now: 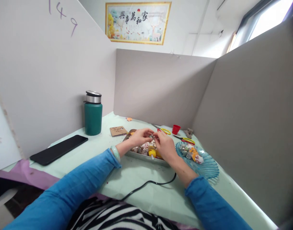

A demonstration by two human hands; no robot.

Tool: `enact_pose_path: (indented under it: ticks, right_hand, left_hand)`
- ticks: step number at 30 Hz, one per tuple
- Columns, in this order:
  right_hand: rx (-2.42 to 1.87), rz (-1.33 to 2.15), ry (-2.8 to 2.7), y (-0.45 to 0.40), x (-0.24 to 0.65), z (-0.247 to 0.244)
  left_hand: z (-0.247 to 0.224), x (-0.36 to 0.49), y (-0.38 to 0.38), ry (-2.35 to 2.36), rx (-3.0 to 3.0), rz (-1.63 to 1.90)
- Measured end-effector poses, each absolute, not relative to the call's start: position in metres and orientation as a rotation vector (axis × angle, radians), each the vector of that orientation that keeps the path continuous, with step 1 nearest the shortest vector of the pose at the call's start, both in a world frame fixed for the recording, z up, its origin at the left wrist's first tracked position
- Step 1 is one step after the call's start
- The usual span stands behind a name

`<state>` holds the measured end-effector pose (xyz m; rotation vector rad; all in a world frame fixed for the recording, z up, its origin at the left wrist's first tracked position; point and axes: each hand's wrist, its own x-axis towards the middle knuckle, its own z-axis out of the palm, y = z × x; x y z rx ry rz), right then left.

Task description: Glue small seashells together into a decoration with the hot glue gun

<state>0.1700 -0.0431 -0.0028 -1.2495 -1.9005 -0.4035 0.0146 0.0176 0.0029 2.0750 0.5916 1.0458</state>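
Observation:
My left hand point(142, 136) and my right hand point(165, 146) meet over a shallow metal tray point(146, 157). Fingertips of both hands pinch together at one small greyish piece point(151, 136), too small and too covered to name. Below them the tray holds a pile of small shell-like pieces point(142, 148) in white, brown and grey. A rounded yellow object point(152, 152) with a pale tip lies at the tray's near side, partly behind my right hand. Right of my right hand, a blue ribbed glass plate point(210, 166) carries colourful shell-like pieces point(193, 154).
A green bottle point(93, 118) and a long black phone-like slab point(60, 149) stand left. Behind the tray are a brown card point(118, 131), yellow-handled scissors point(165, 131), a red cup point(176, 129) and red-and-yellow-handled pliers point(187, 140). A black cable point(148, 182) crosses in front; grey partitions point(158, 86) enclose the table.

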Motion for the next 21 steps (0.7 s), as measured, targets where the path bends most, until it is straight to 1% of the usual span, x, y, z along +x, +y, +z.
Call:
enact_pose_path:
  ticks: [6,21]
  right_hand:
    - [-1.221,-0.485,-1.929,-0.047,0.168,-0.002]
    - [-1.285,-0.466,-1.892,-0.048,0.168,-0.002]
  left_hand:
    - [-0.002,0.016,0.023,0.531,1.924,0.999]
    - [0.007,0.014,0.013,0.542,1.879,0.949]
